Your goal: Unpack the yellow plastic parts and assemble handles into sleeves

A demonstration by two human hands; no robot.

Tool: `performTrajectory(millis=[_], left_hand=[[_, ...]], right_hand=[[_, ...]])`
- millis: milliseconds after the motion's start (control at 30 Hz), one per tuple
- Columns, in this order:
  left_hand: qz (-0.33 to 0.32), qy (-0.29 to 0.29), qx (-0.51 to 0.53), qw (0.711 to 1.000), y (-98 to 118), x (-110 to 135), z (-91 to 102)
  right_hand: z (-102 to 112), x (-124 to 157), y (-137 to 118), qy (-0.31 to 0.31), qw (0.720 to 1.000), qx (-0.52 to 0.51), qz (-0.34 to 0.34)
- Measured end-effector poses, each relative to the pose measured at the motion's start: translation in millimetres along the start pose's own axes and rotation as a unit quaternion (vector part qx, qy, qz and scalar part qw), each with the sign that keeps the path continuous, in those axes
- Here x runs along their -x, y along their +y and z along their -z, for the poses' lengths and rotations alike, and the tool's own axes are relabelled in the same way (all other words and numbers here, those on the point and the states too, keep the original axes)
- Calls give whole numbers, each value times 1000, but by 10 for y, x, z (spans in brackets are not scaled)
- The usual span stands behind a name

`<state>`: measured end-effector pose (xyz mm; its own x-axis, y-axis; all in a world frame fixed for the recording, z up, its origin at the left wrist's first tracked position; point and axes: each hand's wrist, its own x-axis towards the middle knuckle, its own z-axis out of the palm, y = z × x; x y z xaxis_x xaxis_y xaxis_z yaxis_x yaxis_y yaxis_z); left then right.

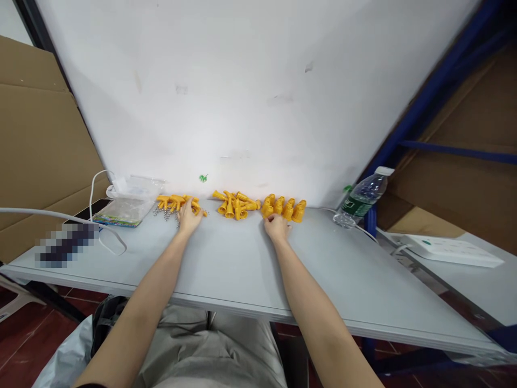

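Three clusters of small yellow plastic parts lie along the far edge of a grey table (242,269). My left hand (188,216) reaches into the left cluster (172,201), which has small metal pieces beside it, and its fingers close on a yellow part there. My right hand (277,225) rests at the near side of the right cluster (285,208), a row of cone-shaped pieces standing side by side, with fingers curled against one of them. The middle cluster (235,203) lies loose between my hands, untouched.
A clear plastic bag (128,205) lies at the far left beside a dark phone and a white cable (95,188). A water bottle (361,198) lies on its side at the right. A white power strip (448,249) sits on the neighbouring table. A white board stands behind.
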<state>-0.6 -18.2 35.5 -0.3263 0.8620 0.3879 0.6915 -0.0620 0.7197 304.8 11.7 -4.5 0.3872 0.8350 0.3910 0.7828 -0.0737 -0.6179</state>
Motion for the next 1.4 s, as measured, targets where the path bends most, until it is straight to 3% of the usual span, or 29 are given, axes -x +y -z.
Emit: performTrajectory(millis=[133,300,600,767,867,1000,1133,1233,1333,1400], left_hand=[[13,-24,-81,996,-45,23,-10],[8,-29,-138,990,-44,38,-47],[-73,-47,-245,966,-57,-78,-110],[-69,-35,-241,967,-99,-146,-124],[-58,-30,-215,974,-72,-159,-121],[-25,14,-185,982,-18,-163,-114],[-28,45,-181,982,34,-133,-107],[-116,3,-167,979,124,-78,-128],[-210,-87,-125,966,296,-7,-216],[-241,-144,-91,956,443,46,-315]], right_hand=[[-26,44,-7,36,997,16,68],[-5,94,-88,5,995,69,78],[-22,110,-134,10,993,47,107],[-37,121,-136,-13,993,59,101],[-71,117,-111,15,992,4,129],[-101,106,-82,49,984,-53,163],[-103,100,-87,36,987,-22,156],[-92,104,-117,14,989,21,149],[-63,118,-168,-10,984,44,170],[-33,133,-209,-33,980,46,189]])
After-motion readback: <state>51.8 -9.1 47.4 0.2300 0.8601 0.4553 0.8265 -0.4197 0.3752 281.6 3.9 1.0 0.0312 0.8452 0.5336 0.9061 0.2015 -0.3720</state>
